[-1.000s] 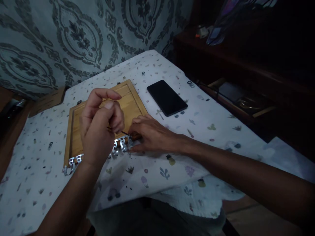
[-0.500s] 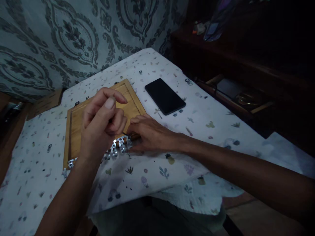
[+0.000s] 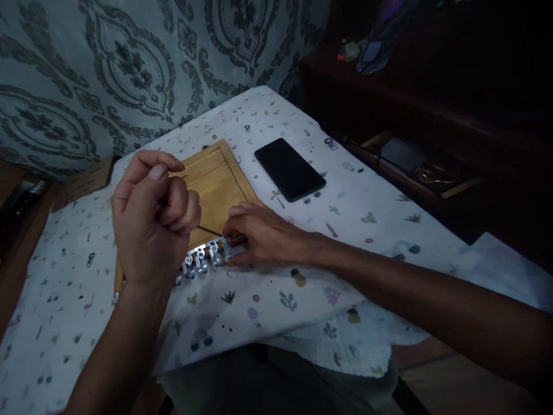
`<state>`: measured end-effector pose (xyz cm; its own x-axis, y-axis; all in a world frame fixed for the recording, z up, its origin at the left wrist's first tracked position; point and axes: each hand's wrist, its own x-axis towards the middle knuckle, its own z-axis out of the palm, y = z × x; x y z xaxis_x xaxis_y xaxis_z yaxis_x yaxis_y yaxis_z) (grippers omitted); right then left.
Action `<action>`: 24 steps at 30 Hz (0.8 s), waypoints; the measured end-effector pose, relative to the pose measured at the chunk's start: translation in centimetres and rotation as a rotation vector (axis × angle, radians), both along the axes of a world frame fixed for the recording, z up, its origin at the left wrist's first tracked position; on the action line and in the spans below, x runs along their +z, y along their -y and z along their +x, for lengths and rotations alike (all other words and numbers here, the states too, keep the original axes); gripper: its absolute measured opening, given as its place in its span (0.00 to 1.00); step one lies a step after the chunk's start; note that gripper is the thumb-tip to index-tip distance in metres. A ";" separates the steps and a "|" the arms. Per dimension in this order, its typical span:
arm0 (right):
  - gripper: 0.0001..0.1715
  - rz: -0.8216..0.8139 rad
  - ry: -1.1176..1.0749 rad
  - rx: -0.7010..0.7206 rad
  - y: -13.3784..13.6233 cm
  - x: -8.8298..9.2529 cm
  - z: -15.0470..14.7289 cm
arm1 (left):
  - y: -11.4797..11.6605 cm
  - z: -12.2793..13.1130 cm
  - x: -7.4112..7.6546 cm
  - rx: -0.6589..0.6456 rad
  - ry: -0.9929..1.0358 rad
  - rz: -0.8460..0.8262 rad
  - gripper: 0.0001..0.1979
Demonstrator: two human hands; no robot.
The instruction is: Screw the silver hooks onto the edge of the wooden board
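A flat wooden panel with a raised rim point(image 3: 211, 173) lies on the table. Along its near edge runs a row of shiny metal clips point(image 3: 201, 259), set on a dark brown rod point(image 3: 237, 240). My right hand point(image 3: 261, 233) is closed around the right end of that rod, thumb below and fingers above. Raised over the panel's left part, my left hand point(image 3: 155, 216) is curled closed. A thin dark strand point(image 3: 210, 231) stretches from its lower fingers to the clip beside my right fingertips; whether it is cord or wire, I cannot tell.
A black phone point(image 3: 289, 169) lies right of the panel on the patterned tablecloth point(image 3: 276, 294). A piece of cardboard point(image 3: 84, 183) is at the far left, by the patterned wall covering point(image 3: 129, 69). Beyond the table's right edge is an open drawer point(image 3: 415, 164) in dark furniture.
My left hand has moved left, away from my right hand, and a longer stretch of the thin dark strand shows between them. My right hand has stayed in place.
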<state>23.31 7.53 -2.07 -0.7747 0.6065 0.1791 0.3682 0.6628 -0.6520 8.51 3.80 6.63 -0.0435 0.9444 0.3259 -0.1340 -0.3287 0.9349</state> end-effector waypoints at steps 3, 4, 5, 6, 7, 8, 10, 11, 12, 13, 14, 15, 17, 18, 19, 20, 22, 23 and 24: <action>0.19 -0.017 0.012 -0.001 0.1 0.3 0.1 | 0.3 0.2 0.2 0.047 -0.009 -0.013 0.08; 0.18 -0.019 0.013 -0.002 0.1 0.4 0.1 | 0.4 0.2 0.2 0.061 -0.007 -0.018 0.08; 0.18 -0.018 0.011 -0.004 0.1 0.4 0.1 | 0.4 0.3 0.1 0.075 -0.003 -0.018 0.09; 0.17 -0.014 0.008 -0.004 0.2 0.5 0.1 | 0.5 0.3 0.0 0.086 0.001 -0.013 0.10; 0.18 -0.008 0.005 -0.006 0.2 0.5 0.1 | 0.5 0.4 -0.1 0.094 0.003 -0.007 0.10; 0.18 -0.003 0.003 -0.008 0.2 0.6 0.1 | 0.5 0.4 -0.2 0.101 0.006 0.000 0.11; 0.19 0.001 0.006 -0.008 0.2 0.6 0.1 | 0.6 0.5 -0.3 0.112 0.015 0.011 0.11; 0.19 0.002 0.009 -0.009 0.2 0.5 0.1 | 0.6 0.5 -0.4 0.114 0.022 0.020 0.11; 0.19 0.002 0.012 -0.009 0.2 0.5 0.1 | 0.6 0.6 -0.4 0.116 0.030 0.030 0.11; 0.19 0.003 0.014 -0.007 0.2 0.5 0.1 | 0.6 0.6 -0.5 0.115 0.034 0.041 0.11; 0.19 0.005 0.014 -0.004 0.2 0.5 0.1 | 0.7 0.7 -0.5 0.112 0.039 0.056 0.11; 0.19 0.008 0.012 -0.003 0.2 0.5 0.1 | 0.7 0.7 -0.5 0.107 0.041 0.061 0.11; 0.19 0.016 0.010 -0.001 0.2 0.5 0.1 | 0.9 0.9 -0.4 0.103 0.041 0.050 0.12; 0.19 0.019 0.010 -0.004 0.2 0.4 0.1 | 0.9 1.0 -0.4 0.105 0.040 0.033 0.12; 0.19 0.020 0.012 -0.007 0.2 0.4 0.0 | 1.0 1.0 -0.4 0.108 0.041 0.020 0.12; 0.19 0.019 0.013 -0.010 0.2 0.4 0.0 | 1.0 1.1 -0.5 0.108 0.041 0.010 0.12; 0.19 0.017 0.013 -0.013 0.1 0.3 0.0 | 1.1 1.2 -0.5 0.103 0.038 0.002 0.13; 0.19 0.018 0.014 -0.012 0.1 0.3 0.0 | 1.1 1.2 -0.6 0.100 0.035 0.000 0.13; 0.20 0.021 0.015 -0.011 0.1 0.3 0.0 | 1.1 1.3 -0.7 0.099 0.031 0.001 0.14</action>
<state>23.34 7.41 -1.77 -0.7704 0.6116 0.1801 0.3855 0.6719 -0.6324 9.78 2.71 5.97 -0.1471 0.9345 0.3242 -0.1294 -0.3432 0.9303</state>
